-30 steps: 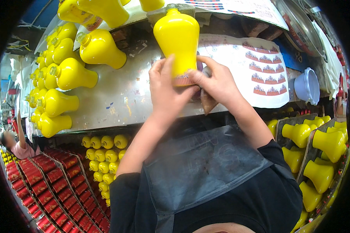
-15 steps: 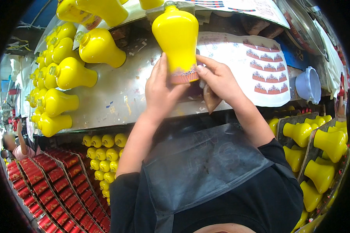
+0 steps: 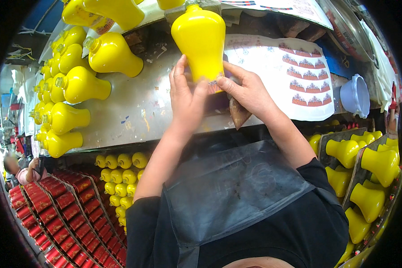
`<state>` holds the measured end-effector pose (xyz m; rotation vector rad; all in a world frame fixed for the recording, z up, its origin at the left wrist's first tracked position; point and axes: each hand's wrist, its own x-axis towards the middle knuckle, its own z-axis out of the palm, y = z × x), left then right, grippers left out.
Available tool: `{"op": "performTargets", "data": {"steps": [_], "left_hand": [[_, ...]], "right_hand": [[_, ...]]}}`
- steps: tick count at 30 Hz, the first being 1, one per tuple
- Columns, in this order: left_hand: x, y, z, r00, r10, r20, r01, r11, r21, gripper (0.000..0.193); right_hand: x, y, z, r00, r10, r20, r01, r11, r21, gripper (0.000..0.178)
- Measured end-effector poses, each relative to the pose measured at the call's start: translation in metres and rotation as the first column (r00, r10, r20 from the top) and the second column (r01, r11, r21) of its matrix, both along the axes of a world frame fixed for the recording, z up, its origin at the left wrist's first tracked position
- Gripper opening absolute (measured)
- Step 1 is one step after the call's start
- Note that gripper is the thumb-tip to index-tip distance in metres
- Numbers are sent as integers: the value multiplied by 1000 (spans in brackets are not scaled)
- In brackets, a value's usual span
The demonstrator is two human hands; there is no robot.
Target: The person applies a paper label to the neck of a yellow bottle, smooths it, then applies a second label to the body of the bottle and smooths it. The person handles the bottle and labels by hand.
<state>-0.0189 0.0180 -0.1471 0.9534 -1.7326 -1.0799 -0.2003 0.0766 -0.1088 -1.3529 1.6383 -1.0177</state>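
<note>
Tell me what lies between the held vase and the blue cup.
Head view: a white decal sheet lies on the bench between the vase and the cup.

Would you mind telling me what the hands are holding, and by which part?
Both hands, left hand and right hand, hold one yellow vase at its lower end, by the decal band.

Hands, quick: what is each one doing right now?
Left hand: closed on the yellow vase.
Right hand: fingers pinching the yellow vase's lower edge.
</note>
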Motion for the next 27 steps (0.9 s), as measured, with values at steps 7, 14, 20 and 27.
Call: {"op": "performTargets", "data": {"steps": [7,14,20,27], "left_hand": [[-3,4,1,997,40,62,-37,998,-41,70],[-4,5,1,997,38,69,-35,999,-41,71],[-4,6,14,942,-6,-334,109,951,289,61],[-5,5,24,930,-13,-368,146,930,337,67]], "right_hand": [[-1,2,-2,1000,6,-9,-6,1000,8,64],[0,0,-3,999,0,-33,-1,1000,-16,65],[-1,1,4,995,-12,97,6,998,64,59],[1,0,4,995,4,97,-9,999,50,54]]}}
